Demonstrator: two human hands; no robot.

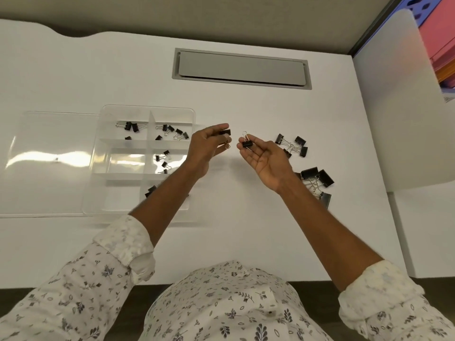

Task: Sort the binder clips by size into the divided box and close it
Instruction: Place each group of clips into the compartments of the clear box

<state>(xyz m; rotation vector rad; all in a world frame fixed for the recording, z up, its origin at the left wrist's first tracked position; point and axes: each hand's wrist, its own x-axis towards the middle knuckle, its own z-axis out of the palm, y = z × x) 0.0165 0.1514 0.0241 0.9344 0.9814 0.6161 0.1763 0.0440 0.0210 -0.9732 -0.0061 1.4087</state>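
Here, loose black binder clips (316, 179) with silver wire handles lie in the right middle of the frame, while the clear divided box (145, 161) at left centre, lid open, already holds clips in several compartments. Both forearms reach up-frame over the white table (246, 107). The left hand (205, 146) pinches one small clip (225, 132) between fingertips; the right hand (263, 156), palm up, grips another clip (247, 144) between thumb and forefinger.

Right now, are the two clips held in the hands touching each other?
Apart. The head view shows bare white table between the left hand's clip and the right hand's clip, each pinched in its own fingers.
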